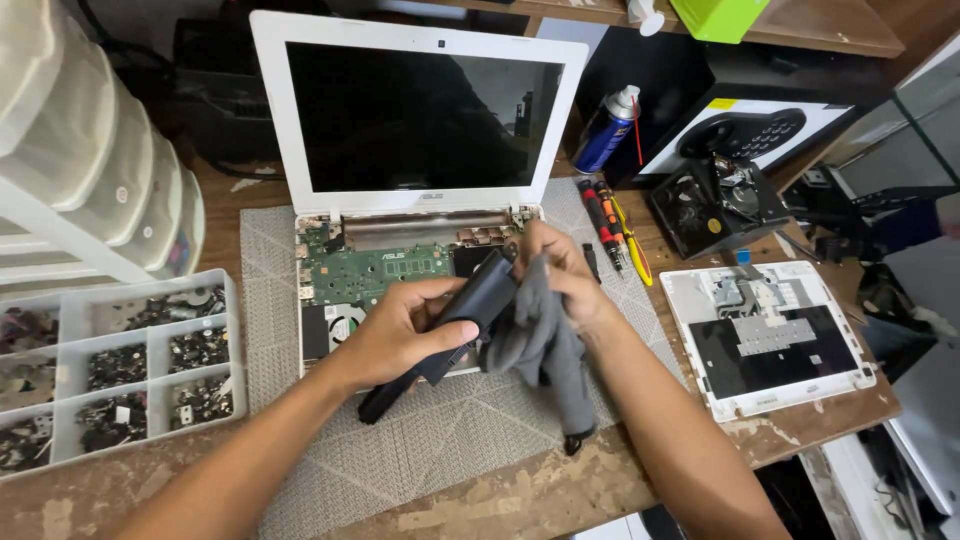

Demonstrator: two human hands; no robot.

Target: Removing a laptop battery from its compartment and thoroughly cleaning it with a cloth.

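My left hand [402, 333] grips a long black laptop battery [478, 295], held tilted over the opened white laptop [410, 215]. Pressed against the battery's upper end is a grey cloth [548, 350], bunched in my right hand [558, 272]. The cloth hangs down toward the mat. The laptop's screen stands upright and dark, and its base shows a bare green circuit board [385, 272]. Both hands hover just above the base.
A grey mat [440, 450] covers the wooden bench. A clear compartment tray of small parts [120, 375] lies left; the removed white keyboard cover [765, 345] lies right. Screwdrivers [610, 235], a blue spray can [606, 132], a black fan part [715, 205] and stacked white containers [90, 170] stand behind.
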